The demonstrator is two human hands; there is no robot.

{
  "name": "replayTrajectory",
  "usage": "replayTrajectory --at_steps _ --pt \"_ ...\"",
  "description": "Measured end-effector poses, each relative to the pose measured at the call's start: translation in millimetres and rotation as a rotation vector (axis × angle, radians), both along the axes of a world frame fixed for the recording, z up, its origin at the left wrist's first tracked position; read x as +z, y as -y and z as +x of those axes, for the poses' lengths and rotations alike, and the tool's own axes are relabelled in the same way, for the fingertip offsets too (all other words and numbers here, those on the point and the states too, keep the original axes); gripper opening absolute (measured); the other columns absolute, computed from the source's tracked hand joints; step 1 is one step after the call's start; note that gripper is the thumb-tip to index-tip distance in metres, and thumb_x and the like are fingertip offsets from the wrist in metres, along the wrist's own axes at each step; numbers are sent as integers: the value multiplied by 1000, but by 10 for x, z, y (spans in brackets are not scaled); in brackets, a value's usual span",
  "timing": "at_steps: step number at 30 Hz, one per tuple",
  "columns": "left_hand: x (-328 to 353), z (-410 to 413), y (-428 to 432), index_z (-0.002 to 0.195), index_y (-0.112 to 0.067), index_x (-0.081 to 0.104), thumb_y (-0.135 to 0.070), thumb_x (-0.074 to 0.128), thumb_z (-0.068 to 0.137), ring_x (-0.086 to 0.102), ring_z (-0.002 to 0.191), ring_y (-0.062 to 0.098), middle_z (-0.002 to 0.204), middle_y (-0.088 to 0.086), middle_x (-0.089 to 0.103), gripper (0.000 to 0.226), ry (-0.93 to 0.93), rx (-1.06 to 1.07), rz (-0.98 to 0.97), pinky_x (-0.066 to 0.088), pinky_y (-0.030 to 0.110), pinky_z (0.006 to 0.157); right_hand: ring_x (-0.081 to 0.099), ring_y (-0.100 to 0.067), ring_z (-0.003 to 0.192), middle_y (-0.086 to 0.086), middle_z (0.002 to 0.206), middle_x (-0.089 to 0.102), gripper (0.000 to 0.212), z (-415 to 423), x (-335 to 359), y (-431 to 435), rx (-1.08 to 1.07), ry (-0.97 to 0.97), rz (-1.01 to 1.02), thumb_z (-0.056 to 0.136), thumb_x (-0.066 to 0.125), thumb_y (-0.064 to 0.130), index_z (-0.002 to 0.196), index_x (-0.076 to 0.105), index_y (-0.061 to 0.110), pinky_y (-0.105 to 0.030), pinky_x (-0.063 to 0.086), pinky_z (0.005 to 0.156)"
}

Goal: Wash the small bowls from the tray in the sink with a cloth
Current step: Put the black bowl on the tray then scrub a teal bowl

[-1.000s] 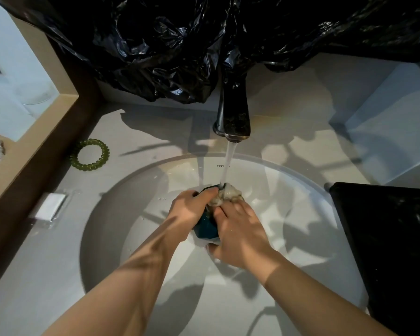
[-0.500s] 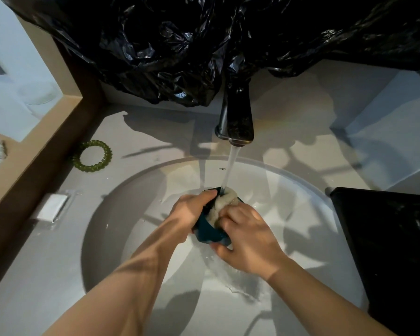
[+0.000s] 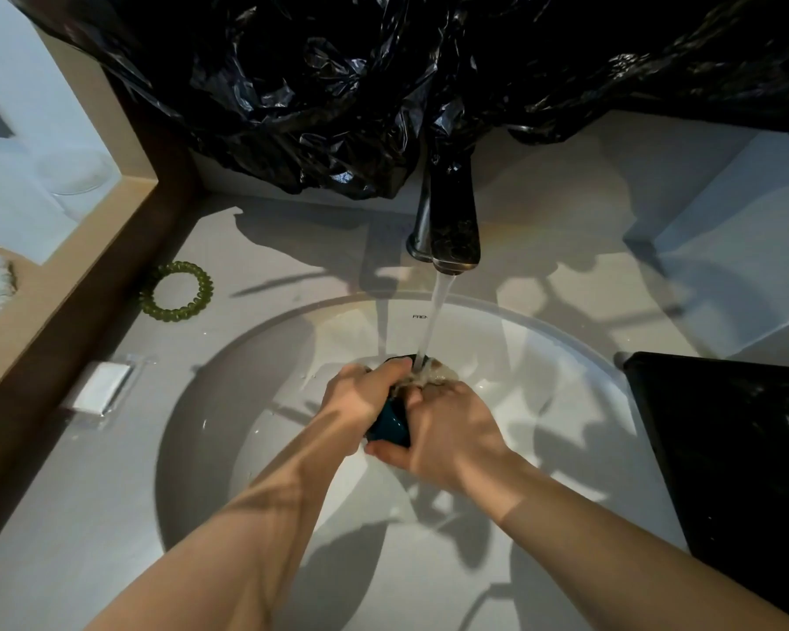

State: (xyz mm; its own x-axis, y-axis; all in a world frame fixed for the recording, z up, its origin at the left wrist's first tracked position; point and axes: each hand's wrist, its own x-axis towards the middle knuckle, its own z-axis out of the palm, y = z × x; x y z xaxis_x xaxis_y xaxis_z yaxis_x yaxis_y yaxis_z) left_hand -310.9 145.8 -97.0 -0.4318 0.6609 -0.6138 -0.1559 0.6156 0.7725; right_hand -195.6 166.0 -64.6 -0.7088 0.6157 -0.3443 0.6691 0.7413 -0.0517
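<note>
While water point(image 3: 436, 321) runs from the dark tap point(image 3: 454, 220) straight onto them, both hands meet over the middle of the white sink point(image 3: 552, 357). The left hand point(image 3: 361, 398) grips a small bowl point(image 3: 390, 423), dark teal, with its fingers curled together round the bowl's far edge; the bowl stands tilted on its side, wedged between the two palms, and only a strip of it shows between them. The right hand point(image 3: 447, 430) has its fingers bent together over a pale cloth point(image 3: 431, 378), pressing it against the bowl, while its thumb lies under the bowl's near edge. The cloth bunches just beyond the right fingertips and touches the left fingertips, and the stream lands right where the two sets of fingers meet.

Well to the right of the right hand's fingers, a black tray point(image 3: 725, 448) sits on the counter point(image 3: 65, 516) beside the sink rim; whatever lies in it is too dark to tell. Far to the left of the left hand's fingers, a green coiled hair tie point(image 3: 177, 290) lies flat on the counter, and nearer the viewer a small white packet point(image 3: 102, 387) lies by the wooden frame. Beyond the fingers, above the tap, crumpled black plastic sheeting point(image 3: 338, 84) hangs across the wall.
</note>
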Motion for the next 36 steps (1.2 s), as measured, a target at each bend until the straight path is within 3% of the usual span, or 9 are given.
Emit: replayTrajectory --at_steps 4,9,15,19,22,25,28,32,36 --pt "5 10 0 89 -11 70 -58 68 49 68 85 30 88 12 72 62 52 11 20 55 46 85 57 -22 102 -1 104 64 38 54 92 16 -85 -170 -255 86 55 49 112 57 22 -25 40 83" --pt "-31 44 2 78 -6 72 -61 63 47 68 85 33 81 17 72 64 34 -19 -19 54 45 87 60 -17 95 3 95 60 30 6 22 52 -354 -436 -667 81 69 34 98 48 22 -31 50 86" --pt "-21 80 16 83 -10 67 -58 62 66 66 83 31 88 14 69 51 -27 -44 -9 56 46 83 22 -19 139 0 147 33 81 61 -54 15 -147 -163 -320 81 47 67 144 27 21 -34 16 117" --pt "-23 86 -23 83 -11 65 -53 64 76 65 85 29 90 12 69 43 -82 -19 -22 56 43 83 23 -21 141 -6 151 32 76 155 -89 -6 18 65 -32 88 39 63 145 25 15 -31 4 117" --pt "-2 71 -12 86 -8 67 -49 68 73 67 86 32 91 15 70 44 1 37 -28 56 45 83 44 -22 126 -3 133 53 56 177 -49 -10 88 -70 -11 88 50 52 133 44 19 -26 23 106" --pt "30 51 6 89 -8 70 -38 71 71 68 85 33 94 18 72 35 166 40 -4 55 43 84 56 -18 90 6 92 61 21 138 91 -49 -5 -198 -266 82 65 42 93 58 25 -23 38 75" --pt "24 33 -6 96 -9 70 -41 67 76 67 91 32 97 16 72 38 258 -50 31 52 44 91 54 -13 77 8 75 55 24 148 207 -174 -126 -268 -554 75 73 34 70 51 27 -25 43 70" --pt "48 17 11 96 -4 63 -45 56 85 61 91 32 96 18 65 43 435 -166 156 47 42 83 64 -18 81 -1 83 68 31 305 166 -271 -430 -622 -1095 61 75 24 90 67 18 -31 49 77" --pt "11 -4 48 95 -12 69 -53 38 89 66 85 28 93 14 69 52 635 -196 187 49 41 80 65 -26 81 -13 91 68 50 317 48 -268 -690 -966 -1420 56 73 26 103 64 9 -35 53 75"
